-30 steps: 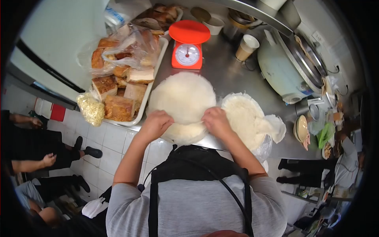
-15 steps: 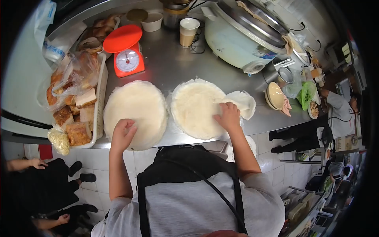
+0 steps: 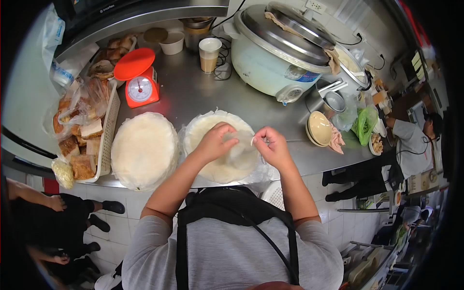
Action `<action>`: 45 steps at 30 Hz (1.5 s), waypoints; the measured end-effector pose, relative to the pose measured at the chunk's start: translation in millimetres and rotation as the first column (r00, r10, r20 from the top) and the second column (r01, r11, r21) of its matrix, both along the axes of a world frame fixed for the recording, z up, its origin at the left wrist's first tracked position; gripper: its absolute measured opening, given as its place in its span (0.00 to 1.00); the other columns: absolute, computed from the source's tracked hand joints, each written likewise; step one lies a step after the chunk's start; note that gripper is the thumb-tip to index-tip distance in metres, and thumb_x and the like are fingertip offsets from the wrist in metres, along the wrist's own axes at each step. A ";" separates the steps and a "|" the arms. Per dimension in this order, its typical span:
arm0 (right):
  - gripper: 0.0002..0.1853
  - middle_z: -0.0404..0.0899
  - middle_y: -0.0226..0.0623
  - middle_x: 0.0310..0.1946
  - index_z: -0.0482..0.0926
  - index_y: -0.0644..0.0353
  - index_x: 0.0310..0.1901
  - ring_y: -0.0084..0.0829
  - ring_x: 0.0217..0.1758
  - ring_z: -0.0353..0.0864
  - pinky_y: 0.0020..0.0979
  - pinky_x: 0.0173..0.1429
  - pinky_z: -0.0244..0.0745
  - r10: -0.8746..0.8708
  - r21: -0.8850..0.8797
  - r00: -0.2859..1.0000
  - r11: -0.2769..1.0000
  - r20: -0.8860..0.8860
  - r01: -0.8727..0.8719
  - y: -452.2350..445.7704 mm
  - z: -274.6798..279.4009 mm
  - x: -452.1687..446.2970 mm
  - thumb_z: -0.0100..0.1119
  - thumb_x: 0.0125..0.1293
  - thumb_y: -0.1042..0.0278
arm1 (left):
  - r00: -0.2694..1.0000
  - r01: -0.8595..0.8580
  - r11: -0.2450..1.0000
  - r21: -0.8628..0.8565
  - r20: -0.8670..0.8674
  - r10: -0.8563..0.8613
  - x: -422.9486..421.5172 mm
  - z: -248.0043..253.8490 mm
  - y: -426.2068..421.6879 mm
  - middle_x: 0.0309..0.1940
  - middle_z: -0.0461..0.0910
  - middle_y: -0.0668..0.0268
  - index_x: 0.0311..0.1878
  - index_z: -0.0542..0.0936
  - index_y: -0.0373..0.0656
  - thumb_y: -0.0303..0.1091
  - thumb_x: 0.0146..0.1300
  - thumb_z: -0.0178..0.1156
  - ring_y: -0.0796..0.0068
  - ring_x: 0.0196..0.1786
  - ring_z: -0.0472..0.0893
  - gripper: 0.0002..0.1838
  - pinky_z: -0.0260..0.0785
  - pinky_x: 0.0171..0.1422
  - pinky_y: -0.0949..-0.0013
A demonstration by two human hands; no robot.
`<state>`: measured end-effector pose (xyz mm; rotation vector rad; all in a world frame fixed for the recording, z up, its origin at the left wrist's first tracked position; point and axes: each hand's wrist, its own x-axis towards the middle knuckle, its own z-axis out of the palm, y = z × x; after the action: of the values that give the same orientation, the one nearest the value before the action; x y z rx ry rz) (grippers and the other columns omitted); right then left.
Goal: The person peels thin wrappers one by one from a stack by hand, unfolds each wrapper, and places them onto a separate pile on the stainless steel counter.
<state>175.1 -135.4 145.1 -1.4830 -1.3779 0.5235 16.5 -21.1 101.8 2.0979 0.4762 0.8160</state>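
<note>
Two stacks of thin, round, pale sheets lie side by side: the left stack [image 3: 144, 151] and the right stack [image 3: 212, 169]. Over the right one, my left hand [image 3: 217, 142] is curved, thumb and fingers apart, beside a thin translucent sheet [image 3: 240, 151]. My right hand [image 3: 271, 148] pinches this sheet's edge at the stack's right side. Motion blurs the sheet, so its full outline is unclear. Clear plastic [image 3: 261, 175] lies under the right stack's edge.
A red scale [image 3: 141, 89] and a white basket [image 3: 110, 130] of meat pieces stand at the left. Behind are a cup [image 3: 209, 55] and a large cooker [image 3: 275, 60]. Bowls [image 3: 319, 128] and a green bag [image 3: 364, 124] are right. Other people stand at both sides.
My left hand has moved from the left stack to the right one. The loose flap at the right stack's right side is gone; a thin sheet is now raised between my hands. The view has shifted.
</note>
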 end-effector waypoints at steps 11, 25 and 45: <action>0.05 0.71 0.27 0.30 0.68 0.60 0.32 0.17 0.34 0.67 0.19 0.39 0.64 0.213 0.196 0.951 0.966 -0.225 -0.170 39.9 6.0 -36.6 0.54 0.59 0.73 | 0.995 -0.046 0.981 -0.188 0.082 0.062 -67.7 32.1 16.7 0.25 0.71 0.70 0.31 0.72 0.38 0.27 0.58 0.52 0.83 0.30 0.69 0.03 0.63 0.37 0.78; 0.31 0.64 0.34 0.49 0.59 0.57 0.57 0.20 0.48 0.65 0.25 0.43 0.68 0.521 -0.343 0.720 0.644 -0.458 -0.684 101.7 -66.5 -160.1 0.61 0.53 0.65 | 0.852 -0.502 0.834 0.227 -0.037 0.523 -187.9 129.8 28.8 0.20 0.72 0.61 0.30 0.72 0.36 0.25 0.56 0.52 0.75 0.24 0.71 0.03 0.64 0.31 0.73; 0.05 0.76 0.44 0.29 0.73 0.61 0.32 0.45 0.33 0.75 0.37 0.37 0.70 0.059 0.164 0.983 0.982 0.172 -0.088 196.2 25.7 -220.3 0.49 0.54 0.72 | 0.844 -0.511 0.827 0.234 -0.048 0.535 -263.3 143.5 107.7 0.20 0.70 0.68 0.31 0.73 0.36 0.31 0.57 0.53 0.81 0.24 0.67 0.07 0.62 0.31 0.75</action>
<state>-45.2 60.8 170.9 -1.3638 -1.5730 0.3234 -246.8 86.7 245.3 2.2456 1.1077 1.1021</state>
